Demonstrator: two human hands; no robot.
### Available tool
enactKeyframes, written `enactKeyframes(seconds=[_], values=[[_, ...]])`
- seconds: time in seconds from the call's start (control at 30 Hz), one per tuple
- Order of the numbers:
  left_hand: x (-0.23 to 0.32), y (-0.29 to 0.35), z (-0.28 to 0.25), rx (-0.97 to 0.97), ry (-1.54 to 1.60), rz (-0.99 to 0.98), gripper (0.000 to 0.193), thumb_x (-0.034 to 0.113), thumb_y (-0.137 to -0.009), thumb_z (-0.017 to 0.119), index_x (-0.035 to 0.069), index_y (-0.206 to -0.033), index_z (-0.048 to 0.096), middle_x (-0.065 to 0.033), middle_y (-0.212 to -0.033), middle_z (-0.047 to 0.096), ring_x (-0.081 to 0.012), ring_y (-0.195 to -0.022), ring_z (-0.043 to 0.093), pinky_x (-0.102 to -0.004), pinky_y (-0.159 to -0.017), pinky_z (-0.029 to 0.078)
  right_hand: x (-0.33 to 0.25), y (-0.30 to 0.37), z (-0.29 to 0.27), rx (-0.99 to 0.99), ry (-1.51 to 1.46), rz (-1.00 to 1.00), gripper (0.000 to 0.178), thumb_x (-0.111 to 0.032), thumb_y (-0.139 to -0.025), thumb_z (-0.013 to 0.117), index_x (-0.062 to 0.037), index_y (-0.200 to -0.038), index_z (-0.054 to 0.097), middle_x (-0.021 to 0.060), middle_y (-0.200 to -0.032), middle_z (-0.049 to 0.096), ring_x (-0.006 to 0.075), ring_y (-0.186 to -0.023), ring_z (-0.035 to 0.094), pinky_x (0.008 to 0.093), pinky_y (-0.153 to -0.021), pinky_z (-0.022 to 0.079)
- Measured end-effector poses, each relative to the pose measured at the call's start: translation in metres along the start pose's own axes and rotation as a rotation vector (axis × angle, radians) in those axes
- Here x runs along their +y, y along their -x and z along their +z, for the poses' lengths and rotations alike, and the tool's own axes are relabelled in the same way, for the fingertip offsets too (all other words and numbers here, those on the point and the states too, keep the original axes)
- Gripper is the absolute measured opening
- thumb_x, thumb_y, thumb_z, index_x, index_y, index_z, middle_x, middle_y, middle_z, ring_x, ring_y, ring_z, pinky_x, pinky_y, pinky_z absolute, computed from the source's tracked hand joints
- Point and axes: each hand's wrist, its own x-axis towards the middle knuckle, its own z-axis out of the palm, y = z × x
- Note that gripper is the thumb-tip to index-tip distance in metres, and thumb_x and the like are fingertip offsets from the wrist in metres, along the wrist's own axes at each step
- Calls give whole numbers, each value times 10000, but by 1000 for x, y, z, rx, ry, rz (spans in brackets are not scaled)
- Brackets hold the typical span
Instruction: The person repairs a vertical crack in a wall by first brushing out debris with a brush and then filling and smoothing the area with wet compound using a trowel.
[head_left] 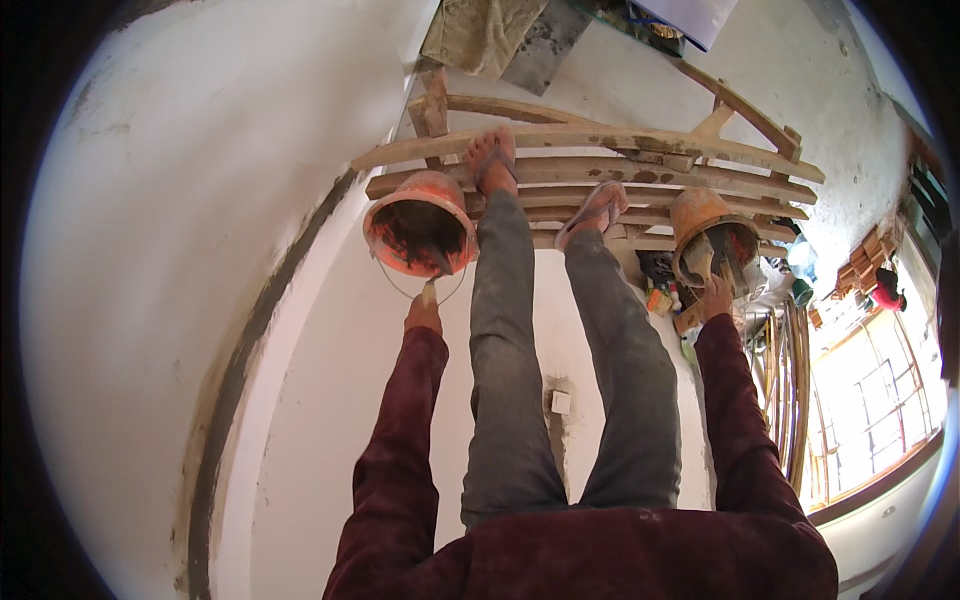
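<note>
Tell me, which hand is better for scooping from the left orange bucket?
Probably the left hand: it's at that bucket, holding a tool pointing at its opening. The right hand is over by the other bucket, with both legs in between.

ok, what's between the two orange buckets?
Head view: between the left bucket and the right bucket are the person's left foot and right foot, on wooden slats, plus the grey trouser legs.

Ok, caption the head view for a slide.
Feet on wooden slats, left hand by one bucket, right hand by another bucket.
</note>
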Motion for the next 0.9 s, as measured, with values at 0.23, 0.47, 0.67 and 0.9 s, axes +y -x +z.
enactKeyframes(seconds=[0.23, 0.47, 0.67, 0.9], values=[[-1, 7, -6, 113, 33, -32, 410, 311, -940, 489, 46, -1243, 564, -230, -1156, 629, -396, -1084, 599, -460, -916, 464, -5, -13, 3, 57, -228, 191, 337, -170, -921, 458, -30, -1208, 566, 202, -1144, 613, 381, -1040, 580, 419, -908, 460], [-18, -6, -7, -35, 29, 47, 393, 294, -930, 504, 23, -1202, 586, -222, -1124, 642, -382, -1074, 605, -437, -924, 461, -12, -14, -3, -96, -348, 316, 515, -64, -760, 624, 3, -1252, 486, 206, -1215, 541, 372, -1137, 526, 398, -967, 441], [-44, -15, -4, -50, -6, 147, 407, 333, -929, 502, 36, -1196, 581, -194, -1004, 636, -348, -960, 590, -422, -851, 458, -2, -6, 11, 98, 12, 4, 341, -155, -861, 520, -48, -1181, 569, 183, -1140, 592, 343, -1068, 579, 405, -932, 464], [-42, 2, -22, -414, 872, -466, 298, 397, -980, 430, 166, -1140, 531, -17, -698, 496, -145, -438, 430, -317, -404, 358, -3, -42, 35, 55, -188, 290, 348, -276, -937, 468, -45, -1144, 627, 198, -1072, 651, 366, -1009, 613, 427, -876, 466]])
